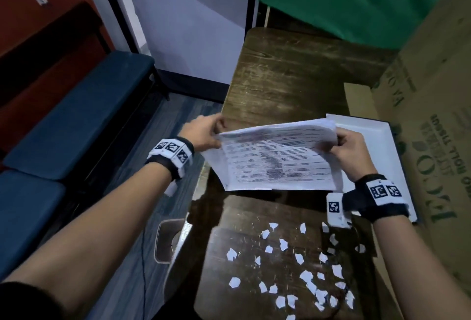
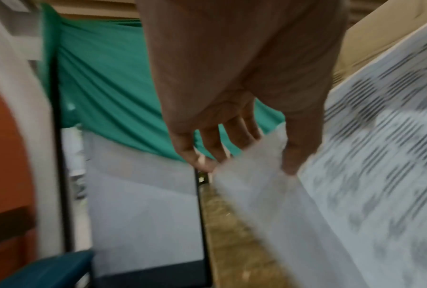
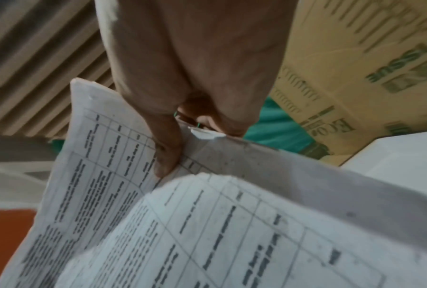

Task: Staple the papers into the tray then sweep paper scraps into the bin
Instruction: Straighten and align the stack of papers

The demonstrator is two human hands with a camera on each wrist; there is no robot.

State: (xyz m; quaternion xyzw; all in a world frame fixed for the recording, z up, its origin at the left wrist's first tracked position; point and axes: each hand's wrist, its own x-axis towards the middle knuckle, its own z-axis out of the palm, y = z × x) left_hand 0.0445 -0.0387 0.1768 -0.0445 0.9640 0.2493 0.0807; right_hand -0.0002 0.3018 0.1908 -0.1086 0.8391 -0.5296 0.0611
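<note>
Both the left hand (image 1: pixel 204 132) and right hand (image 1: pixel 353 152) pinch the papers (image 1: pixel 277 159) above the table (image 1: pixel 285 82); loose sheets could slide askew, missing the tray (image 1: pixel 377 131) beside it.

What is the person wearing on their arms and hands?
The hands are bare, with no gloves. Each wrist has a black strap carrying white blocks printed with black square code patterns: the left wristband shows three patterns in a row, the right wristband shows two, plus another on a side block. A dark sleeve edge shows on the left arm.

Head overhead; wrists close on papers (image 1: pixel 277 156).
</note>
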